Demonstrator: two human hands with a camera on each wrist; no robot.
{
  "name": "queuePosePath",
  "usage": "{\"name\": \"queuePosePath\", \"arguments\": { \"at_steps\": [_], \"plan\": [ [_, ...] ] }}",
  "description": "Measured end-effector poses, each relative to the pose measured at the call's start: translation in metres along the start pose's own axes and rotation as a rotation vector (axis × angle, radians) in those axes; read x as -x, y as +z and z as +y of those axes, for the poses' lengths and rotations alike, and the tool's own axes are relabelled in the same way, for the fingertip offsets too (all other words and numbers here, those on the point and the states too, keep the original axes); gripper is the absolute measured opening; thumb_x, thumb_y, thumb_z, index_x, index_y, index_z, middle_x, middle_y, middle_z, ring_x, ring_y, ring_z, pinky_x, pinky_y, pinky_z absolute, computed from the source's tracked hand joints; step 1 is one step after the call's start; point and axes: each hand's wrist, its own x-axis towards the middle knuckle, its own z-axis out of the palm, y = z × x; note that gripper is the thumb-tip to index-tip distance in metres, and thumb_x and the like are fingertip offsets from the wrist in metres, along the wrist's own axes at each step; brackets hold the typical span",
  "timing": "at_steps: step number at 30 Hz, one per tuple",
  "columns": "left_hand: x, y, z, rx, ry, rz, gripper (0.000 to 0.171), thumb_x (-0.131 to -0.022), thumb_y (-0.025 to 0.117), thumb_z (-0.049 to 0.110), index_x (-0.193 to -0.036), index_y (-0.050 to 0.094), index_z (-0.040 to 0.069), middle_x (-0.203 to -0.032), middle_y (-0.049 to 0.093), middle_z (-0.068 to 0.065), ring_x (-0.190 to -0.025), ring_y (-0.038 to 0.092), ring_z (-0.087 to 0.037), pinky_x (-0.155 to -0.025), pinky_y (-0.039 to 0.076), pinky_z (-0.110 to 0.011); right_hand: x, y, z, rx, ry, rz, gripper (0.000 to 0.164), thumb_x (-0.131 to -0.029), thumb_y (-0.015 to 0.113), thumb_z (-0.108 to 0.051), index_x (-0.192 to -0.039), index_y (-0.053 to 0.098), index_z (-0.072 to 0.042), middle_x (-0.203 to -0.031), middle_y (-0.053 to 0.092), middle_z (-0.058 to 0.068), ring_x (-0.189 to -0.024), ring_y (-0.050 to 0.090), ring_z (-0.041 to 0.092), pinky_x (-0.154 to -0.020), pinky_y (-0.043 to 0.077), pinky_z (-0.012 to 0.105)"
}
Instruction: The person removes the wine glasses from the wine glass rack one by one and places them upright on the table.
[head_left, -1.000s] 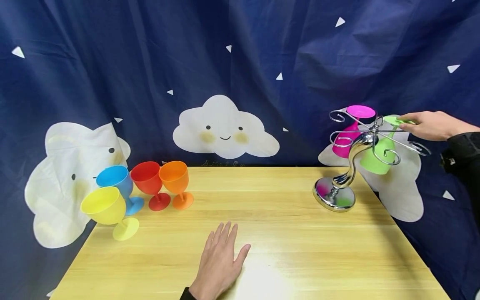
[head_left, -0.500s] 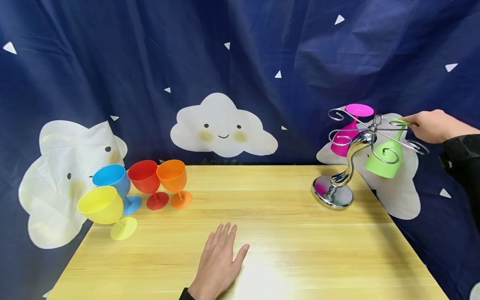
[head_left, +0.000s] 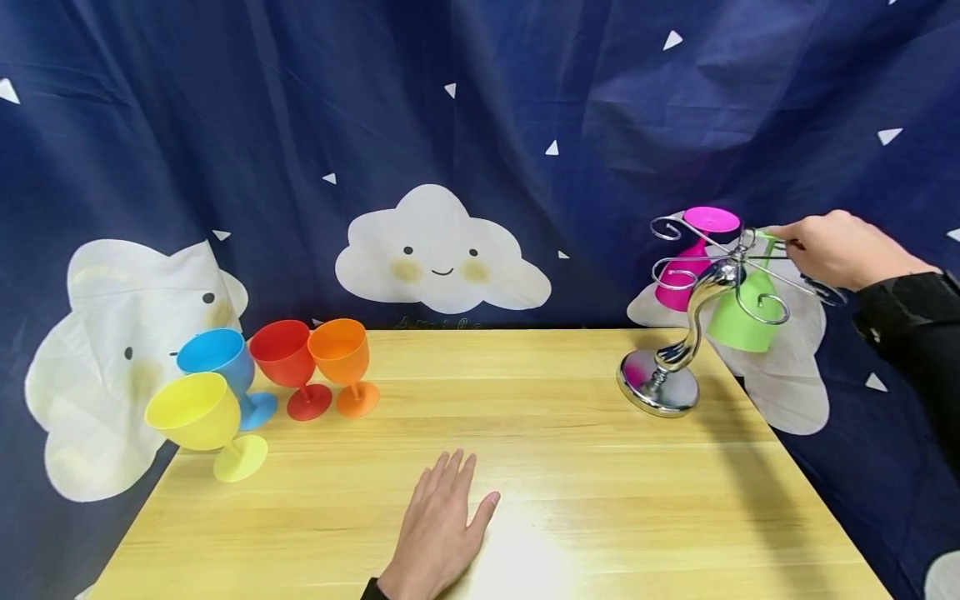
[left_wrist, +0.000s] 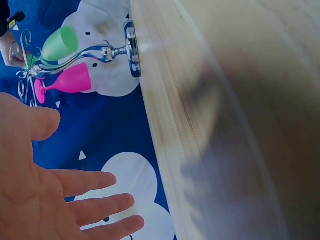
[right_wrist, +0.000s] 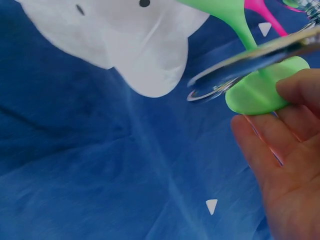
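Note:
At the right, my right hand pinches the foot of a green goblet, which hangs bowl-down among the curled wire arms of a chrome goblet rack. In the right wrist view, thumb and fingers hold the green foot close to a blurred metal arm. A magenta goblet hangs upside down from the rack's far side. My left hand lies palm down, fingers extended, over the front middle of the table; its wrist view shows the palm with nothing in it.
On the left of the wooden table stand a yellow goblet, a blue goblet, a red goblet and an orange goblet, upright and close together. A dark blue cloud-print curtain hangs behind.
The green goblet, held by its foot, first swung right, then came back left toward the rack's centre. My right hand went with it. The left hand stays where it was.

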Motion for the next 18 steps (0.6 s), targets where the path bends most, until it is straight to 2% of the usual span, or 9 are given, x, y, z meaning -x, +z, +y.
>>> {"name": "queuePosePath", "arguments": {
  "at_steps": [5,9,13,16,18],
  "plan": [
    [0.002,0.0,-0.002,0.001,-0.006,0.004,0.075,-0.105,0.035,0.06,-0.149,0.048,0.0,-0.155,0.043,-0.023,-0.146,0.036,-0.043,-0.119,0.027,-0.062,-0.012,0.0,0.005,-0.012,0.009,0.017,0.043,-0.093,0.041,0.003,-0.13,0.057,0.016,-0.061,0.037,0.005,-0.052,0.037,0.021,-0.049,0.033,0.034],
    [0.003,0.0,-0.004,-0.001,-0.011,0.007,0.075,-0.105,0.036,0.06,-0.148,0.048,0.0,-0.154,0.043,-0.024,-0.146,0.036,-0.043,-0.119,0.027,-0.062,-0.02,0.002,0.015,-0.031,0.056,-0.015,0.041,-0.093,0.042,0.005,-0.129,0.054,0.021,-0.064,0.042,0.008,-0.053,0.04,0.023,-0.05,0.036,0.034],
    [0.004,0.002,-0.004,-0.003,-0.016,0.008,0.074,-0.105,0.037,0.059,-0.148,0.049,0.0,-0.155,0.043,-0.024,-0.146,0.035,-0.042,-0.119,0.027,-0.062,-0.024,0.003,0.028,-0.029,0.097,-0.073,0.04,-0.093,0.044,0.007,-0.129,0.049,0.025,-0.079,0.054,0.022,-0.059,0.045,0.027,-0.053,0.04,0.035],
    [0.004,0.002,-0.005,-0.003,-0.018,0.01,0.073,-0.105,0.038,0.058,-0.148,0.049,0.0,-0.154,0.044,-0.023,-0.146,0.036,-0.042,-0.119,0.027,-0.062,-0.022,0.003,0.036,-0.026,0.146,-0.08,0.039,-0.093,0.045,0.008,-0.128,0.047,0.025,-0.087,0.055,0.029,-0.063,0.046,0.03,-0.055,0.041,0.037],
    [0.003,0.001,-0.006,-0.004,-0.016,0.011,0.073,-0.105,0.037,0.059,-0.148,0.049,0.0,-0.154,0.044,-0.024,-0.146,0.036,-0.042,-0.119,0.028,-0.062,-0.02,0.003,0.041,-0.017,0.164,-0.056,0.039,-0.091,0.046,0.008,-0.126,0.048,0.025,-0.082,0.055,0.028,-0.062,0.046,0.03,-0.054,0.041,0.036]
  ]
}}
